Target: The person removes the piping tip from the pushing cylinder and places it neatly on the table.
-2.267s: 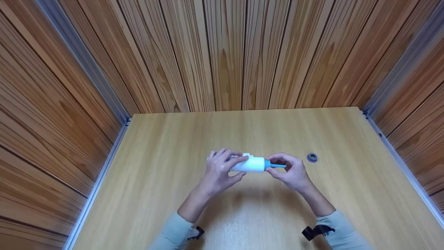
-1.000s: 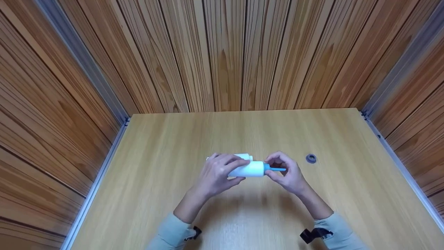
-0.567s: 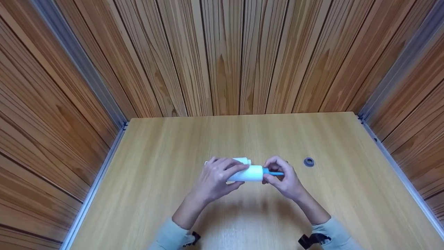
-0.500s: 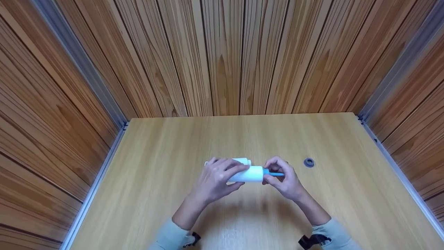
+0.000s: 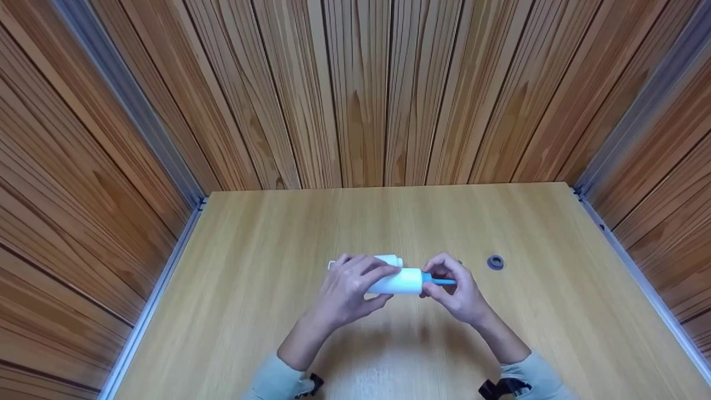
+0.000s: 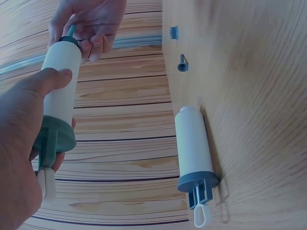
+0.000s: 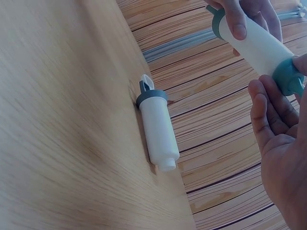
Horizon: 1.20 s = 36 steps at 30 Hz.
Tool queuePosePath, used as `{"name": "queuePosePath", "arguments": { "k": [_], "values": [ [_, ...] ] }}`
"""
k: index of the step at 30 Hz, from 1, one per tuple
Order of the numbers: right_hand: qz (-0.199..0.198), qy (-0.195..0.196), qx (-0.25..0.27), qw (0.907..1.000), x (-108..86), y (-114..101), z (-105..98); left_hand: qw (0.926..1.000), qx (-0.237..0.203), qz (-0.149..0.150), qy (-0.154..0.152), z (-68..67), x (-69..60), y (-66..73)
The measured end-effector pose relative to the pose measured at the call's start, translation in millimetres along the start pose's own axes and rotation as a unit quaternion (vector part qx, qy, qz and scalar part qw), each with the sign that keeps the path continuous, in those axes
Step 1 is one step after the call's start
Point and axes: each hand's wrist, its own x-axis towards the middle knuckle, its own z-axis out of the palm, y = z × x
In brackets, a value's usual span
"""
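Over the middle of the table (image 5: 266, 233), the left hand (image 5: 350, 286) curls its fingers round a white tube (image 5: 397, 281), raised clear of the surface. Just beyond lies a second tube (image 6: 194, 141), which that hand partly blocks in the head view. Further right, the right hand (image 5: 458, 291) pinches the blue-green nozzle (image 5: 439, 280) between its fingers, at the tube's end. Past it, a small cone-shaped piece (image 6: 182, 63) and a dark ring (image 5: 495, 263) lie on the table.
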Motion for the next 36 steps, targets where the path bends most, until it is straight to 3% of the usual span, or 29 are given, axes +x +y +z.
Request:
{"name": "queuePosePath", "arguments": {
  "k": [6,17,23,29,36],
  "values": [
    [0.004,-0.003,-0.004,1.0000,-3.0,-0.5,-0.2,0.9999,-0.009,0.005,0.000,1.7,-1.8,0.6],
    [0.007,-0.003,-0.017,0.9998,-2.9,-2.1,-2.2,0.9993,-0.002,0.007,-0.035,-0.8,1.6,0.3],
    [-0.008,-0.010,-0.045,0.9989,0.0,-4.3,-4.2,0.9996,0.005,0.013,-0.024,-1.3,3.5,-1.7],
    [-0.011,-0.013,-0.040,0.9990,0.1,-5.0,-5.8,0.9997,0.005,0.015,-0.020,-0.8,3.1,-1.3],
    [0.012,0.006,-0.044,0.9990,3.4,-5.7,-4.7,0.9998,0.002,0.012,-0.018,-2.2,3.9,-1.5]
  ]
}}
